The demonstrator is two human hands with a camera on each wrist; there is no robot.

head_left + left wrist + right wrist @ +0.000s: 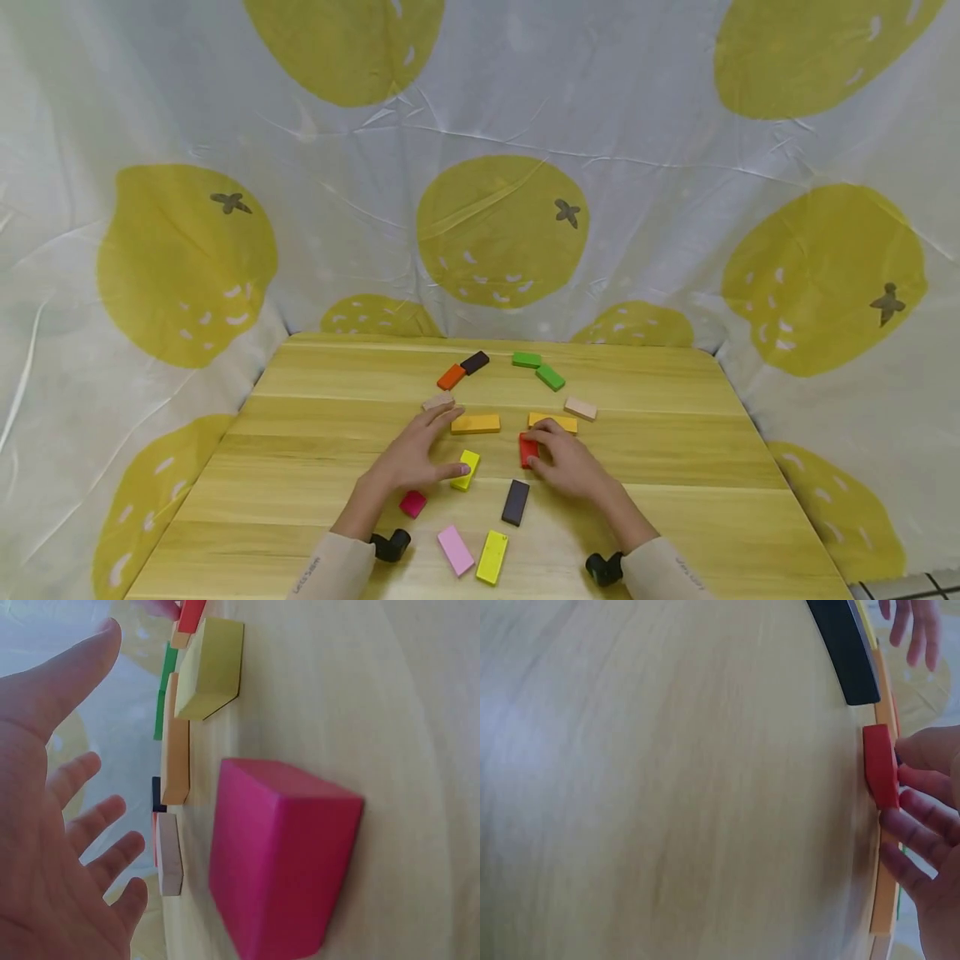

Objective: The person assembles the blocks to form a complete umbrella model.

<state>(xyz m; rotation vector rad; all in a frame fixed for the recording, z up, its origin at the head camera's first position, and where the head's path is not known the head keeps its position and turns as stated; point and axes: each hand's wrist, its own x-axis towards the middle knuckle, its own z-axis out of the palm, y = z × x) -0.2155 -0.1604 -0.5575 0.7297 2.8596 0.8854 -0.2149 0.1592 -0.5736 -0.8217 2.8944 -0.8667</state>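
Observation:
In the head view my left hand (pixel 411 457) hovers with spread fingers, its thumb over a yellow block (pixel 471 463). The left wrist view shows this hand holding nothing and apart from the yellow block (pixel 212 667); a magenta block (pixel 281 855) lies nearest the camera. My right hand (pixel 566 458) has its thumb and fingers on a red block (pixel 525 448), which lies flat. Seen from the right wrist, the thumb and fingers are at the upper side of the red block (pixel 880 765). An orange-yellow block (pixel 562 425) lies just beyond it, partly behind the fingers.
Another orange-yellow block (pixel 476 425) lies at centre. Farther back are an orange block (pixel 451 377), a black block (pixel 475 362), green blocks (pixel 550 377) and beige blocks (pixel 581 408). Nearer lie a dark block (pixel 515 503), a pink block (pixel 456 551) and a second yellow block (pixel 492 558).

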